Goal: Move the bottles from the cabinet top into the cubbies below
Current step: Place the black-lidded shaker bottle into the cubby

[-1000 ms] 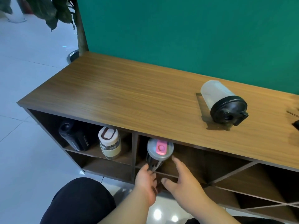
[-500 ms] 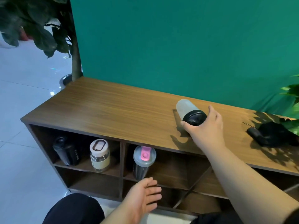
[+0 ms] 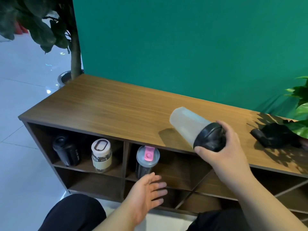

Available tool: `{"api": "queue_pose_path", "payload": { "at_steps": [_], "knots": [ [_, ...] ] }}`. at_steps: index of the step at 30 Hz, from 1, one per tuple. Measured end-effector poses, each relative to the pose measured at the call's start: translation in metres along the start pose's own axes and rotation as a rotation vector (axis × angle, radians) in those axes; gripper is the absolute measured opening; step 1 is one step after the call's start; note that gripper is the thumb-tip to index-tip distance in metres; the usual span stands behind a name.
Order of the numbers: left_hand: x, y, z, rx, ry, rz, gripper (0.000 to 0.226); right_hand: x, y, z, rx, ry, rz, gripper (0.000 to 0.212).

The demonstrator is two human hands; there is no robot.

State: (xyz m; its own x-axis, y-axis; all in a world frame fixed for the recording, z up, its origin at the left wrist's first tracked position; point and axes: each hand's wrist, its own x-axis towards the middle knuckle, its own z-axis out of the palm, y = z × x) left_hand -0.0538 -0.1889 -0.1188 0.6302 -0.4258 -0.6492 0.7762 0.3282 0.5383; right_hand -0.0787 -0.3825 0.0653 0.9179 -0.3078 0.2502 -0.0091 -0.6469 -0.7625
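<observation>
My right hand (image 3: 223, 150) grips the black lid end of a frosted shaker bottle (image 3: 188, 125), which is tilted and lifted just above the wooden cabinet top (image 3: 116, 112). My left hand (image 3: 146, 192) hovers open, palm up, in front of the middle cubbies. In the upper left cubby stand a black bottle (image 3: 66, 151) and a glass bottle with a cream lid (image 3: 101, 155). A dark bottle with a grey lid and pink tab (image 3: 146, 160) stands in the upper middle cubby, just above my left hand.
A black object (image 3: 275, 136) lies at the right end of the cabinet top beside green plant leaves (image 3: 301, 104). A potted tree (image 3: 73, 47) stands at the cabinet's left rear. A green wall backs the cabinet. Diagonal-divided cubbies (image 3: 200, 180) lie to the right.
My right hand has closed on the shaker's lid and lifted and tilted it off the cabinet top toward the front edge. My left hand stays open before the cubbies.
</observation>
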Motion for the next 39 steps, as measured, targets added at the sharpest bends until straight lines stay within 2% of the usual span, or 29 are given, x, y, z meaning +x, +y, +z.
{"api": "queue_pose_path", "payload": {
  "at_steps": [5,8,11,14,17,21,27,33,39],
  "knots": [
    [0.011,-0.012,0.02,-0.059,-0.009,0.011,0.059,-0.055,0.011,-0.039,-0.079,-0.38,-0.083,0.095],
    [0.022,-0.027,0.023,-0.108,-0.027,-0.035,0.071,-0.065,0.036,-0.03,-0.134,-0.535,-0.022,0.095],
    [0.032,-0.037,0.023,-0.155,-0.005,-0.081,0.076,-0.063,0.065,-0.008,-0.287,-0.641,0.062,0.099],
    [0.046,-0.046,0.025,-0.159,0.04,-0.104,0.063,-0.058,0.09,0.018,-0.319,-0.622,0.081,0.102],
    [0.062,-0.053,0.026,-0.218,0.091,-0.128,0.053,-0.053,0.11,0.043,-0.235,-0.535,0.103,0.106],
    [0.085,-0.056,0.03,-0.309,0.155,-0.142,0.052,-0.046,0.129,0.075,-0.055,-0.383,0.23,0.108],
    [0.108,-0.06,0.049,-0.338,0.169,-0.161,0.048,-0.023,0.151,0.097,-0.018,-0.229,0.287,0.1],
    [0.125,-0.066,0.049,-0.475,0.142,-0.141,0.097,-0.002,0.166,0.112,-0.111,-0.24,0.233,0.099],
    [0.129,-0.064,0.048,-0.479,0.137,-0.14,0.101,0.004,0.18,0.12,-0.159,-0.248,0.216,0.088]
  ]
}}
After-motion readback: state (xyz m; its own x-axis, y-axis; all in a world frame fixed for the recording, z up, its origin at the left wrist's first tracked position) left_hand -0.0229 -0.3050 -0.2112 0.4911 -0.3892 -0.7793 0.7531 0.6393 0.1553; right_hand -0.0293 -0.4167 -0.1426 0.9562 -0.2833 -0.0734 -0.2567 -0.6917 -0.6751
